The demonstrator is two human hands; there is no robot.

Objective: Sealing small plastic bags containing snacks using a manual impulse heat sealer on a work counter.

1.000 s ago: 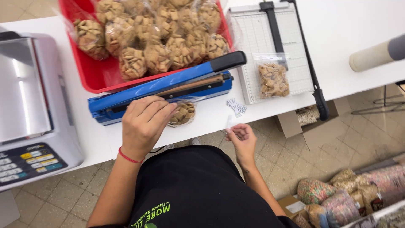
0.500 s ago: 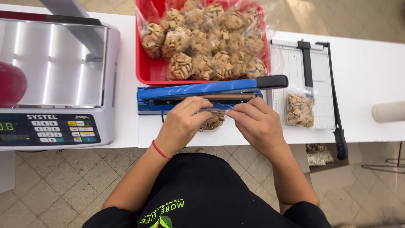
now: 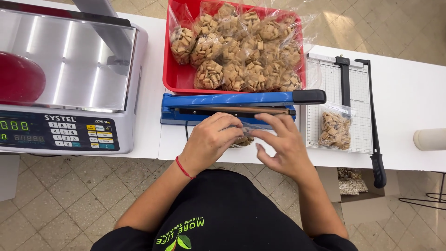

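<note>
You get bright, even light and sharp focus, with glare streaks on the steel scale (image 3: 69, 60) and straight lines bowing beyond it.

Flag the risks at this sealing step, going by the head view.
1. Fingertips of the left hand and right hand sit right at the open blue heat sealer; they could get pinched or burned.
2. The small clear bag of cereal squares lies near the white table edge; it might slip off.

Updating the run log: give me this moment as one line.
left hand: holds small snack bag | right hand: open, fingers at bag | blue heat sealer: arm raised | red tray: filled bags
</note>
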